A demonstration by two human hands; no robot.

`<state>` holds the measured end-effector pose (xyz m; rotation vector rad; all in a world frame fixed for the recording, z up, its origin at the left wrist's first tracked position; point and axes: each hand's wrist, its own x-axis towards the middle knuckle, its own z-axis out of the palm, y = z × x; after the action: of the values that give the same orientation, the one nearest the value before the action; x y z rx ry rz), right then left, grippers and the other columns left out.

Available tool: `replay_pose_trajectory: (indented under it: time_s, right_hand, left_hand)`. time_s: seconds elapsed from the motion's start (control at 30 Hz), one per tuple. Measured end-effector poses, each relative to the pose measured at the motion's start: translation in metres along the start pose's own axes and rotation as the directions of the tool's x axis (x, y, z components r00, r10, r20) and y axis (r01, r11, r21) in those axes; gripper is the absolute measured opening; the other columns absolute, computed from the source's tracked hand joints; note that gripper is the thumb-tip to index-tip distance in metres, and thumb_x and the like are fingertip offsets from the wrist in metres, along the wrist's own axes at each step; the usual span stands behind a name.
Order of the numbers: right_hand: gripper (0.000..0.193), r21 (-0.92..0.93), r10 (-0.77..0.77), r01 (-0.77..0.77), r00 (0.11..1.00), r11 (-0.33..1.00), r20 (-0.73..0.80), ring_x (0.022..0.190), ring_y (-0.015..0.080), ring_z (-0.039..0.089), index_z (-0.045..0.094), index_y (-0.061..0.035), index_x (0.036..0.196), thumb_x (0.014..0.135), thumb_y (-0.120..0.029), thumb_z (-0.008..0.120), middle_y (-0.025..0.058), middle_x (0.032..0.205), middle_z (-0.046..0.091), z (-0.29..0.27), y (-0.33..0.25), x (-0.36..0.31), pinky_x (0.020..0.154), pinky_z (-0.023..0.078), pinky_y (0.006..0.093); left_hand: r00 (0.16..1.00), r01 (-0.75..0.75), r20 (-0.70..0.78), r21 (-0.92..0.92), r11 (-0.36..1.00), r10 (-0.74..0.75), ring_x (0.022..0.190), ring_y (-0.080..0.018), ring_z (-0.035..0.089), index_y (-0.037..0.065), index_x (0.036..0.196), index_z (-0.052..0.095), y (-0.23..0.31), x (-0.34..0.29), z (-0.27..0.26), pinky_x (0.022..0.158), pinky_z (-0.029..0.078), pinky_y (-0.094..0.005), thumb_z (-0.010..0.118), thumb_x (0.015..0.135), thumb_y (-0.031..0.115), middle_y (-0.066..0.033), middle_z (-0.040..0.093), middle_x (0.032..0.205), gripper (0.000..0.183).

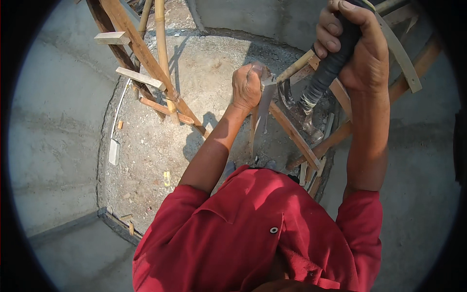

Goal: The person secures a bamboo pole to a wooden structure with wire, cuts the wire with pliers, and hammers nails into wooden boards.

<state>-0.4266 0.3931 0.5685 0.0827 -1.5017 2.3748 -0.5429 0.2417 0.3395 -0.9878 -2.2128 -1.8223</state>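
My right hand [365, 53], raised at the upper right, is wrapped round the dark taped handle of a claw hammer [331, 63]. The hammer's metal head [311, 127] points down toward the middle, its curved claw reaching left. My left hand [247, 86] is closed on the top of a pale wooden strip [262, 109] that hangs downward, close to the claw. Its fingertips are partly hidden, so I cannot tell whether it also holds something small. Behind the hammer, several wooden battens [294, 130] and a bamboo pole [297, 65] cross at angles.
A leaning wooden frame [141, 53] with short cross pieces and a bamboo pole [163, 53] stands at the left. Grey plastered walls [58, 112] surround the gravelly ground [146, 185]. A white block [114, 152] lies by the left wall, and loose timber [316, 185] by the right.
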Motion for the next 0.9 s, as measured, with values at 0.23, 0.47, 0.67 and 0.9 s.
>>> replay_pose_trajectory:
  time_s: [0.23,0.47,0.67,0.9]
  right_hand:
    - [0.017,-0.216,0.104,-0.104,0.994,0.971,-0.009,0.053,0.0091,0.056,0.06,-0.0147,0.091,0.099,-0.03,0.061,-0.0035,0.068,0.059,0.007,0.033,0.061,0.048,0.049,0.0289]
    - [0.021,-0.283,0.158,-0.164,0.986,0.945,-0.044,0.052,0.0078,0.056,0.061,-0.0147,0.092,0.098,-0.034,0.068,-0.0038,0.068,0.06,0.022,0.044,0.107,0.046,0.046,0.0273]
    - [0.02,-0.282,-0.218,0.229,0.974,0.932,0.069,0.056,0.01,0.056,0.057,-0.0123,0.09,0.094,-0.027,0.071,-0.0011,0.068,0.057,0.017,0.055,0.06,0.055,0.048,0.0317]
    - [0.025,-0.274,-0.583,0.576,0.81,0.77,0.064,0.098,0.0269,0.064,0.053,-0.007,0.096,0.084,-0.013,0.073,0.0121,0.094,0.065,-0.03,0.138,-0.061,0.1,0.05,0.0481]
  left_hand:
    - [0.999,-0.013,-0.045,-0.043,0.999,0.011,0.058,-0.0335,0.046,-0.002,0.076,0.055,-0.003,0.001,0.006,0.06,0.037,-0.0436,0.038,0.101,0.033,-0.0149,0.053,0.064,0.046]
    - [0.986,-0.118,-0.118,0.029,0.993,0.121,0.056,-0.0394,0.047,0.001,0.071,0.049,-0.009,0.001,0.006,0.057,0.036,-0.0486,0.041,0.099,0.032,-0.021,0.046,0.062,0.042]
    - [0.968,-0.125,-0.215,0.043,0.991,0.132,0.058,-0.0394,0.05,-0.001,0.076,0.057,-0.033,0.025,-0.004,0.06,0.041,-0.0456,0.039,0.101,0.031,-0.0227,0.05,0.064,0.044]
    - [0.961,-0.085,-0.258,0.08,0.993,0.103,0.059,-0.0413,0.047,-0.002,0.07,0.051,-0.078,0.054,-0.023,0.064,0.038,-0.0494,0.039,0.101,0.031,-0.0246,0.048,0.063,0.047]
